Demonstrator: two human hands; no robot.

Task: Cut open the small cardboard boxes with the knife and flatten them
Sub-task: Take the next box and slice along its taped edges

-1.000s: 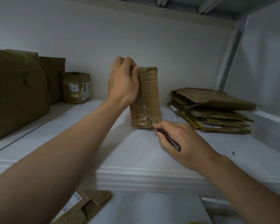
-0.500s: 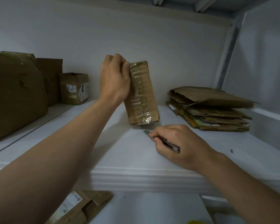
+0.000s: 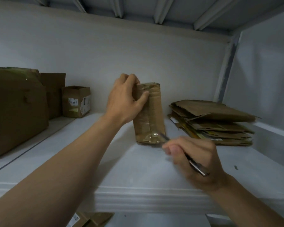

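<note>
A small taped cardboard box (image 3: 152, 115) stands on end in the middle of the white shelf (image 3: 138, 169). My left hand (image 3: 126, 99) grips its upper left edge, thumb on the front face. My right hand (image 3: 192, 158) holds a slim metal knife (image 3: 196, 166); the blade tip touches the tape at the box's lower right corner. The knife's middle is hidden inside my fist.
A pile of flattened cardboard (image 3: 211, 122) lies at the right, near the side wall. On the left stand a large brown box (image 3: 16, 110), a taller box behind it, and a small open box with labels (image 3: 76, 101). More cardboard (image 3: 88, 220) lies on the shelf below.
The box was lifted and tilted, then set back upright on the shelf. My right hand drew the knife away and has brought its tip back to the box's lower corner.
</note>
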